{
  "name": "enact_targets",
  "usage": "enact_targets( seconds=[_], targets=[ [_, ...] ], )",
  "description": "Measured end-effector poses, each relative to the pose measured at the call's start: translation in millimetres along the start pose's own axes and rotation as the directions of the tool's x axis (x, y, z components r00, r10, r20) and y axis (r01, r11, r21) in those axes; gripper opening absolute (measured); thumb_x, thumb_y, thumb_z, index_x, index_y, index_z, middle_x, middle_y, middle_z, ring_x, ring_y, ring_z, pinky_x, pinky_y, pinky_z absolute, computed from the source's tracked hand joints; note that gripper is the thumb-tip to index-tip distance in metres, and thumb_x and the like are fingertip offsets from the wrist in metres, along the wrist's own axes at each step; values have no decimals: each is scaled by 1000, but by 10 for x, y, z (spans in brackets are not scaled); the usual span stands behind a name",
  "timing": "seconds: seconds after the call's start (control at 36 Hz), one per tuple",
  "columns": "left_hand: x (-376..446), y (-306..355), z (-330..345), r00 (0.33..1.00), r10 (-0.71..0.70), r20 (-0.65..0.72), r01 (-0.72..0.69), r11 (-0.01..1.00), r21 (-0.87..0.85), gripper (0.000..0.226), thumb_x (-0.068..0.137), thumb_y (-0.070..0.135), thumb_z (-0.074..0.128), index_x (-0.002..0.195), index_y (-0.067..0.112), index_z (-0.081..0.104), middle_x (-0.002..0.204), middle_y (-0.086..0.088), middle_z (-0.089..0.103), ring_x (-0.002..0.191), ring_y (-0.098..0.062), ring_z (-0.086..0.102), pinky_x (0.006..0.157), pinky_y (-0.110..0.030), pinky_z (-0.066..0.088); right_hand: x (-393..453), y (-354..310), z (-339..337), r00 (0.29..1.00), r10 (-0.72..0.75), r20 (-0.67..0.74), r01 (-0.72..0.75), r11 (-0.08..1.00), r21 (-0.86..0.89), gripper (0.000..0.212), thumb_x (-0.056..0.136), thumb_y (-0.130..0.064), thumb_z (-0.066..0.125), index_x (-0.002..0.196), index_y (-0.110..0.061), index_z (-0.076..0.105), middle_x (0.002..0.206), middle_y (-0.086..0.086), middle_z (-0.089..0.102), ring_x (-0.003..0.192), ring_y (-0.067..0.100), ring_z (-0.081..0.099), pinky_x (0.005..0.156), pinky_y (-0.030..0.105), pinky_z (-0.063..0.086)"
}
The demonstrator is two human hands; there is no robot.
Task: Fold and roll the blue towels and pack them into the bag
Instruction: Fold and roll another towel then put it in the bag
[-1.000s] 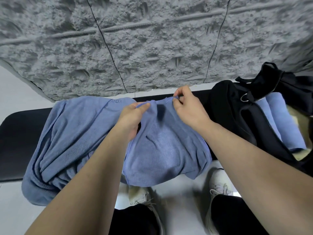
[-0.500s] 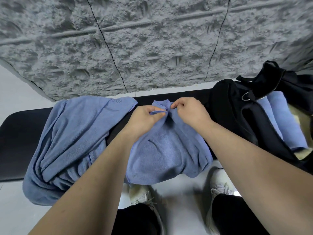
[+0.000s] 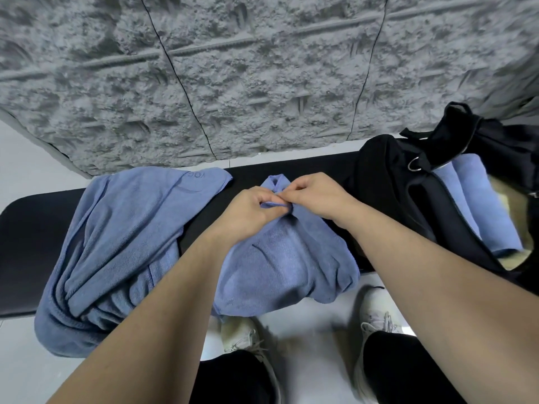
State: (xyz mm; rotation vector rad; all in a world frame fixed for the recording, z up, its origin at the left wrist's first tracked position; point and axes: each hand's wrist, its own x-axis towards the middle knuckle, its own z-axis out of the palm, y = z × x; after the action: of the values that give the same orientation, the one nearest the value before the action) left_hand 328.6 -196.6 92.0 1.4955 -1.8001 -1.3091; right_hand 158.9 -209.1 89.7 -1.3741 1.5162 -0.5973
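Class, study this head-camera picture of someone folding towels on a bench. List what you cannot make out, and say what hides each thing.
- Bag interior, head view: its black flap covers most of the rolled towels; their number is unclear.
- Bag's right side: cut off by the frame edge.
- Middle towel top edge: bunched under the left hand and right hand; the fold is hidden.
- Left towel lettering: too small, upside down.
- Bench: mostly covered.

bag (image 3: 408,199) blocks right, towel heap (image 3: 116,243) left
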Motion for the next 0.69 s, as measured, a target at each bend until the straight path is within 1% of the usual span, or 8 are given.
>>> enact_targets(
  seconds=[0.06, 0.14, 0.28, 0.36, 0.5, 0.58, 0.64, 0.69],
  targets=[
    [13, -19, -21, 999, -29, -17, 29, 999, -45, 8, 86, 22, 75, 92, 25, 79, 108, 12, 69, 98, 6, 62, 89, -11, 46, 3, 20, -19, 999, -50, -18, 51, 997, 52, 9, 87, -22, 73, 83, -15, 76, 67, -16, 65, 52, -11, 52, 51, 5, 36],
    [6, -26, -79, 996, -89, -30, 81, 977, -198, 9, 87, 22, 74, 95, 25, 78, 107, 10, 73, 103, -2, 66, 97, -22, 49, 16, 47, -66, 992, -109, -56, 113, 991, 76, 8, 89, -20, 72, 87, -14, 77, 67, -18, 63, 56, -11, 50, 56, 4, 36],
    [-27, 59, -149, 996, -84, 24, 86, 895, -438, 11, 90, 12, 68, 97, 16, 76, 100, 3, 76, 96, -6, 70, 81, -17, 52, -16, 46, -115, 979, -205, 8, 204, 978, 33, 9, 90, -16, 69, 94, -15, 77, 72, -21, 67, 67, -12, 55, 70, 7, 41],
    [-19, 48, -133, 997, -78, 16, 78, 935, -345, 12, 87, 15, 73, 97, 19, 77, 100, 5, 76, 99, -5, 69, 84, -17, 50, -44, 11, -94, 967, -249, 60, 251, 968, -30, 14, 90, -10, 65, 93, -18, 77, 79, -17, 70, 72, -9, 57, 72, 5, 41],
    [-5, 49, -97, 999, -15, -36, 5, 963, -270, 13, 82, 12, 77, 92, 22, 79, 91, 10, 72, 94, -2, 67, 82, -12, 48, -48, 1, -85, 956, -260, 135, 272, 958, -88, 24, 91, -9, 62, 92, -28, 77, 88, 7, 73, 71, 2, 55, 65, 11, 42],
    [8, 45, -116, 996, 20, -92, -35, 986, -163, 13, 83, 16, 78, 88, 28, 78, 93, 6, 70, 91, -2, 65, 82, -13, 48, -43, 4, -94, 962, -249, 107, 258, 963, -77, 26, 93, -5, 58, 98, -22, 78, 78, -7, 71, 61, -7, 54, 60, 7, 39],
    [7, 49, -137, 984, 42, -171, -59, 994, -95, 13, 83, 16, 78, 86, 29, 78, 96, 1, 70, 88, -1, 64, 79, -13, 49, -36, 19, -102, 974, -223, 48, 223, 975, -4, 23, 95, -7, 59, 101, -20, 77, 83, -20, 69, 71, -14, 60, 69, 5, 41],
    [-14, 62, -182, 964, 26, -263, -55, 993, -104, 10, 84, 15, 77, 90, 23, 78, 96, 3, 73, 87, 1, 65, 78, -13, 50, -24, 47, -118, 983, -183, -18, 184, 982, 46, 19, 95, -9, 61, 104, -17, 77, 88, -25, 67, 77, -19, 59, 75, 2, 41]
  ],
)
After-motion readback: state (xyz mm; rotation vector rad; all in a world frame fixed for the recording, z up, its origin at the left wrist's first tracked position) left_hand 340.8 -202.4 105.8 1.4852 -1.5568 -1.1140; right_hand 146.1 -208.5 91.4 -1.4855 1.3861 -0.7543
